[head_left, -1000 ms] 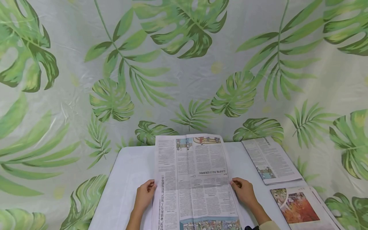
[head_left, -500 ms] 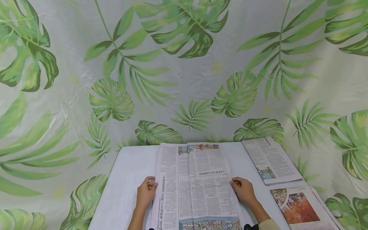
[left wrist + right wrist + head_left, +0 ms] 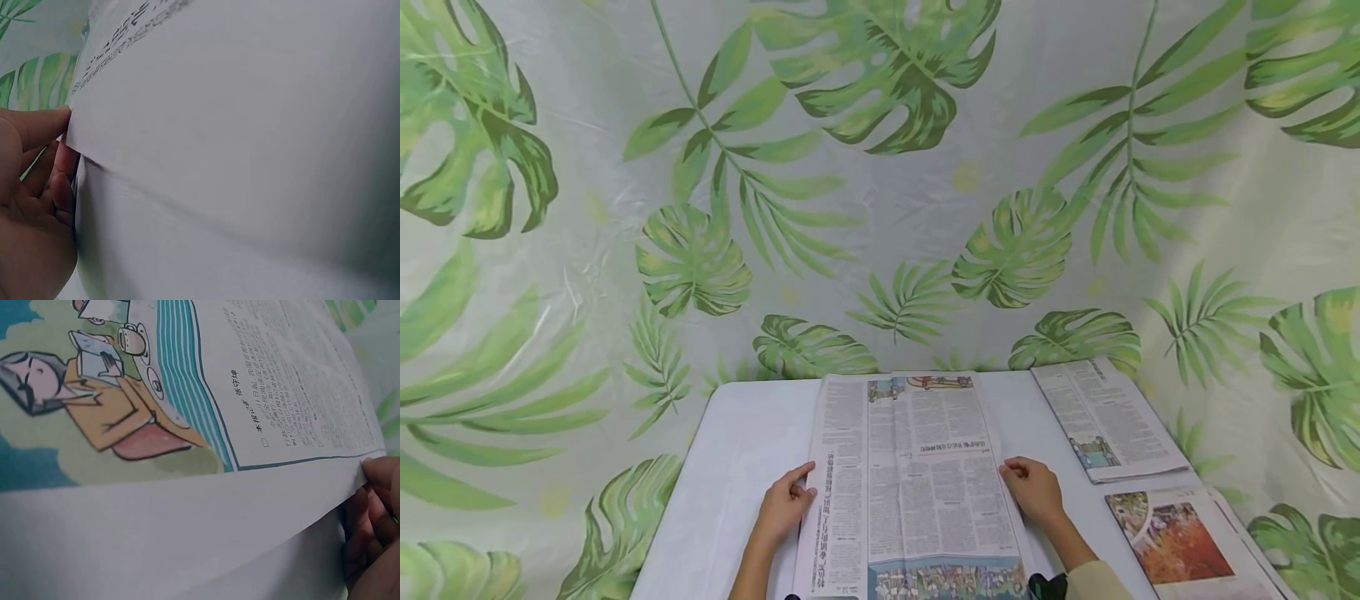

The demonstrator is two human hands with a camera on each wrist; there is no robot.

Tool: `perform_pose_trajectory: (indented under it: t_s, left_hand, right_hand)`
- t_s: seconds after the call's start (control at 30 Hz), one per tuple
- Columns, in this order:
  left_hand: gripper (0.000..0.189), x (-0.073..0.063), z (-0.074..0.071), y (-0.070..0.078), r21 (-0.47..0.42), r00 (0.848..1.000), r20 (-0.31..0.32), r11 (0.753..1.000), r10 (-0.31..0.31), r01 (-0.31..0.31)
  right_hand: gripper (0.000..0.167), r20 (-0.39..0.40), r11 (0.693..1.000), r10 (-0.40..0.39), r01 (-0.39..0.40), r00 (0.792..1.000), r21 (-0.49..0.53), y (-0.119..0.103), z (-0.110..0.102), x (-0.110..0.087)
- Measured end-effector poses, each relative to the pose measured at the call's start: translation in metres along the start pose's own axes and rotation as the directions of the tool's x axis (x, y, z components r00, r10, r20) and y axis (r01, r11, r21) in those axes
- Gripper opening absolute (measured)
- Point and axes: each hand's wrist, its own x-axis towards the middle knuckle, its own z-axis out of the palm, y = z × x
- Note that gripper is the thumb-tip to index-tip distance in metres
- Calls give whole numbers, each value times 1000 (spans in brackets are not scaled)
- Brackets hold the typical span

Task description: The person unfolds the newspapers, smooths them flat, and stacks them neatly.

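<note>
A large newspaper (image 3: 925,492) lies spread on the white table, its print upside down in the head view. At its left edge, my left hand (image 3: 780,510) pinches the sheet; in the left wrist view the thumb (image 3: 47,125) is on top and fingers are beneath. My right hand (image 3: 1036,493) pinches the opposite edge between thumb and curled fingers. The right wrist view shows a coloured drawing (image 3: 100,419) of a person reading, printed on the paper. The newspaper's near end runs out of the head view.
A folded newspaper (image 3: 1123,446) lies at the table's back right. Nearer sits another paper stack with a red-orange photo (image 3: 1183,542). White table surface (image 3: 730,450) shows left of the spread newspaper. A leaf-patterned curtain (image 3: 880,192) hangs behind the table.
The far edge of the newspaper has come down toward the table, and its left side has shifted slightly right. My left hand's index finger has straightened. The right hand has barely moved.
</note>
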Motion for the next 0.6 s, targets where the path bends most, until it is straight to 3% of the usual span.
perform_pose_trajectory:
  t_s: [0.07,0.27,0.6]
  left_hand:
    - [46,0,0,-1,-4,1000,-9,1000,12,-12]
    - [17,-1,2,-5,-21,998,-58,999,31,-32]
    - [16,-2,5,-6,-35,996,-89,999,14,-17]
  right_hand:
    - [32,-7,1000,3,-3,1000,-15,-1,0,1]
    - [39,18,1000,18,-18,1000,10,-2,-2,-1]
    - [45,111,995,43,-53,993,84,10,-14,-22]
